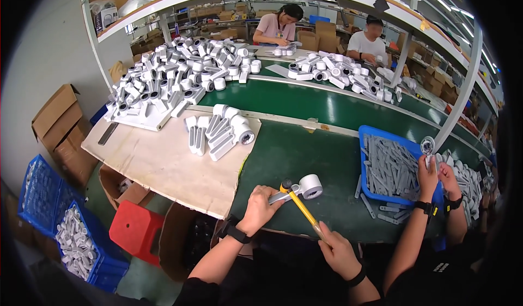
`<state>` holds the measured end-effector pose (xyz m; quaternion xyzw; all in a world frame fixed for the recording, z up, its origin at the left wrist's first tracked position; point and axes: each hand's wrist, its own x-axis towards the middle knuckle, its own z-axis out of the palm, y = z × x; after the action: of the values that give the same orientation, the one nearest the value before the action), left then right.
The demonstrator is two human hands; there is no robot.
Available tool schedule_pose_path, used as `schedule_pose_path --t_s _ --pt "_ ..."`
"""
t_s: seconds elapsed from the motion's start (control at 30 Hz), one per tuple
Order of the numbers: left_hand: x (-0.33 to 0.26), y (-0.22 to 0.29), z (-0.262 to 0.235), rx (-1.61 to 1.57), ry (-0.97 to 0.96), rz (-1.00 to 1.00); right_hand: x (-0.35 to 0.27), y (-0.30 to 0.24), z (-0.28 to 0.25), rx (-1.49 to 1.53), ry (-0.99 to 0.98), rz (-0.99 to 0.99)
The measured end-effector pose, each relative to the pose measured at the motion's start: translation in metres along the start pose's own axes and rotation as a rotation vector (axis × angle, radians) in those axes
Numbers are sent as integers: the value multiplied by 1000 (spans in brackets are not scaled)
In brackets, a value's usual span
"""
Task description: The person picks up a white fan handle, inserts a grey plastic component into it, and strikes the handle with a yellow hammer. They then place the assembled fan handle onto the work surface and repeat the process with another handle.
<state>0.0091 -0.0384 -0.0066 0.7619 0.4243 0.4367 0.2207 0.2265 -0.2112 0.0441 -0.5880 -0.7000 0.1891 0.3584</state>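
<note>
My left hand [259, 209] is wrapped round the handle of a white handheld device [310, 186] with a drum-shaped round head and a grey strip along its handle. The device lies low over the green mat, its head pointing right. My right hand [339, 254] grips a hammer [305, 213] by its yellow handle. The dark hammer head rests on or just above the device's handle, near the round head; whether they touch I cannot tell. To the left of my hands, a small stack of similar white devices [220, 131] lies on a cardboard sheet [163, 164].
A large heap of white devices [180, 69] fills the back left. At right, a blue tray [362, 142] holds grey strips, beside a co-worker's hands [430, 178] with another device. A red stool [133, 229] and blue crates [101, 268] stand lower left; two people sit across.
</note>
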Motion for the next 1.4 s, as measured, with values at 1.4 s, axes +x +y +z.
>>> schedule_pose_path --t_s 1.4 --pt "-26 -25 -17 29 76 -66 -2 -39 4 -16 -105 -54"
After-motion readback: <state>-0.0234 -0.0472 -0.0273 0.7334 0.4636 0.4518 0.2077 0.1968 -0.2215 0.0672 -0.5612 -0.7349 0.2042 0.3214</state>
